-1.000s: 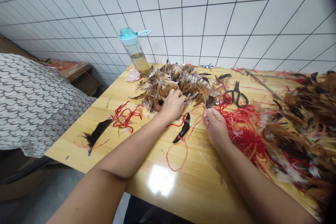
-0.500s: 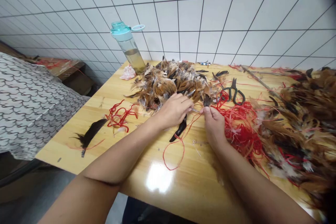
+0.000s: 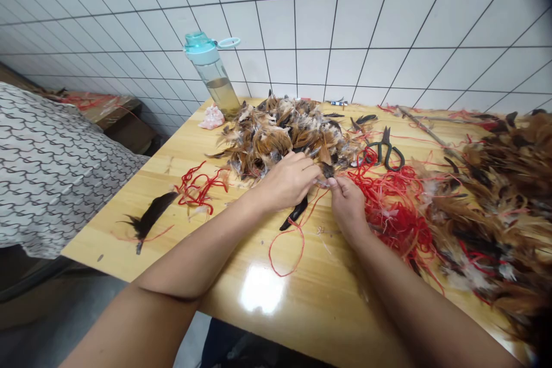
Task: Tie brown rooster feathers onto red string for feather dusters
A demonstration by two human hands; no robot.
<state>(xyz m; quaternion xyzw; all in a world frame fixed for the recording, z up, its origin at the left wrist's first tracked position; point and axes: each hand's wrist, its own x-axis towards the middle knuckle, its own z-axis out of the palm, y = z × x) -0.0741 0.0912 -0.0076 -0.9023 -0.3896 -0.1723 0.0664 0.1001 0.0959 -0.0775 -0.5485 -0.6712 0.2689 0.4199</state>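
Observation:
My left hand is closed, with its fingertips curled over something pale and thin that I cannot make out. Almost touching it, my right hand pinches a small brown-and-dark feather between thumb and fingers. A red string trails from between the hands and lies in a loop on the table. Under my left hand a glossy black feather sticks out. Just behind both hands spreads a pile of brown feathers.
Scissors with black handles lie beside a tangle of red string. A larger feather heap covers the right side. A bottle stands at the back left. One dark feather lies left; patterned cloth is beyond the table.
My right hand has moved slightly left with the feather, closing the gap to my left hand. The left hand has hardly moved. The view has shifted slightly.

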